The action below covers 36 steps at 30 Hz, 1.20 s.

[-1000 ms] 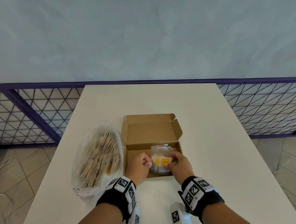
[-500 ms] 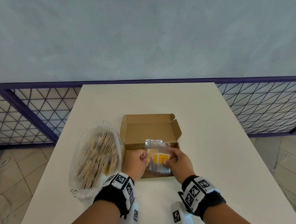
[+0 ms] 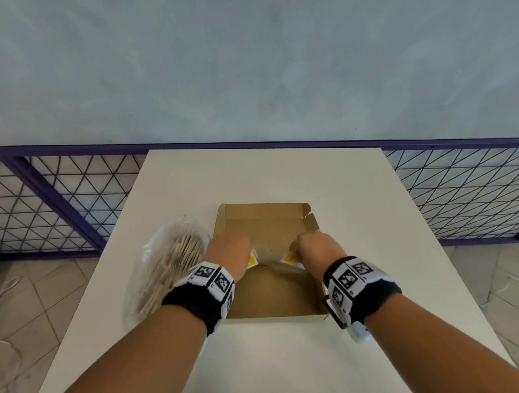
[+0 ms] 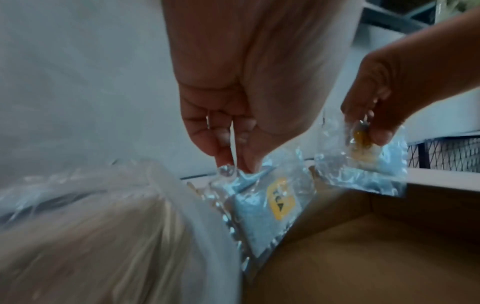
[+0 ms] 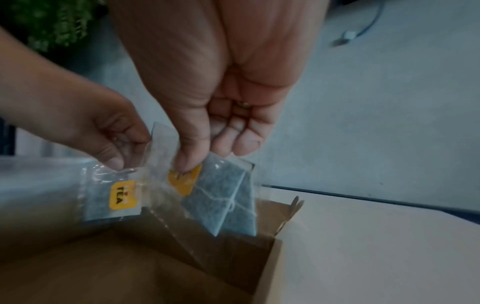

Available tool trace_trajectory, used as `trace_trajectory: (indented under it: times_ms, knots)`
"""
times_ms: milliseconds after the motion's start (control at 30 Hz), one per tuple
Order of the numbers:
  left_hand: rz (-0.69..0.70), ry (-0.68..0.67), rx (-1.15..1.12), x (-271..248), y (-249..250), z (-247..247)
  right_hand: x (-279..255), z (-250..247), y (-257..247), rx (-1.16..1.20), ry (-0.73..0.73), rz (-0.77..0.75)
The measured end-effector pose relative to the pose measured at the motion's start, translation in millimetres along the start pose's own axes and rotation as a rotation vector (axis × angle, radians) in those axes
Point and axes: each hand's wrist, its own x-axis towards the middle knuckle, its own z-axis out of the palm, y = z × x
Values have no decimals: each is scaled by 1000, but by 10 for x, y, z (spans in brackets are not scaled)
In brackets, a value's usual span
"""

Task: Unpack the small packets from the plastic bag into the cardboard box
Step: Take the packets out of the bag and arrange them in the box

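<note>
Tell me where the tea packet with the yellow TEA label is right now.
In the right wrist view it hangs at lower left, pinched by the left hand: the clear packet with the yellow TEA label, above the open brown cardboard box.

We see the head view bright, evenly lit, wide-angle bending at edges; both wrist views dim, motion-blurred; soft shadow inside the cardboard box.

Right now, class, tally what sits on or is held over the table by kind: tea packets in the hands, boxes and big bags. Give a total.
Tea packets with yellow labels: 2, one pinched by the left hand, one by the right hand
Cardboard box: 1
Large clear plastic bag: 1
Total: 4
</note>
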Motion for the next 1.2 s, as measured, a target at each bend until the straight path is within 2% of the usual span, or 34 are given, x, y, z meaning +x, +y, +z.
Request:
trace_trajectory:
  times_ms: [167, 367, 633, 800, 900, 1200]
  knots:
    - [23, -112, 62, 66, 26, 226, 105, 176, -29, -219, -107, -33]
    - [38, -64, 34, 105, 25, 239, 179, 305, 74, -214, -200, 21]
    - [-78, -33, 54, 149, 38, 210, 226, 312, 152, -184, -91, 30]
    - [-7, 81, -87, 154, 127, 268, 220, 396, 137, -135, -14, 45]
    - [21, 56, -78, 187, 168, 272, 229, 391, 132, -149, -26, 57]
    - [-116, -7, 26, 225, 136, 250, 212, 369, 129, -107, -33, 112]
